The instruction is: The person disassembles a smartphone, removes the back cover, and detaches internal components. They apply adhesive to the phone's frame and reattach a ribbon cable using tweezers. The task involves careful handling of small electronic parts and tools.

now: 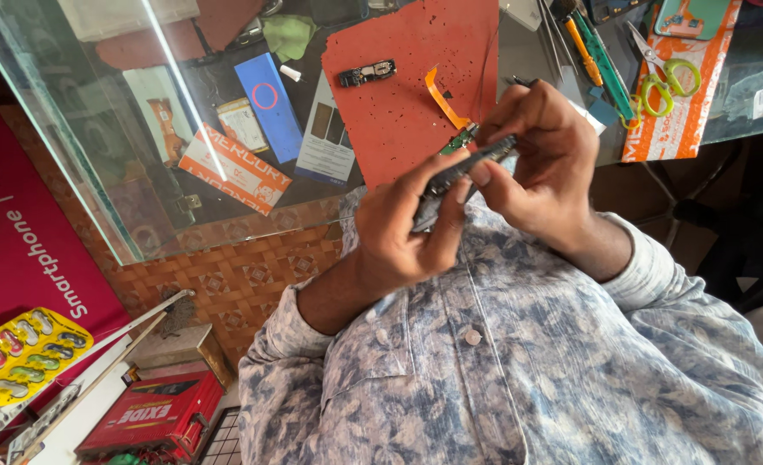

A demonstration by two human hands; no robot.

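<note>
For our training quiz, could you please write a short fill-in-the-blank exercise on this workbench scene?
1. Both hands, the left hand and the right hand, hold one dark, flat ____.
2. The scissors have ____ handles.
3. The small dark circuit board lies on a ____ mat.
4. The mat lies on a table with a ____ top.

Missing words: phone; green; red; glass
</note>
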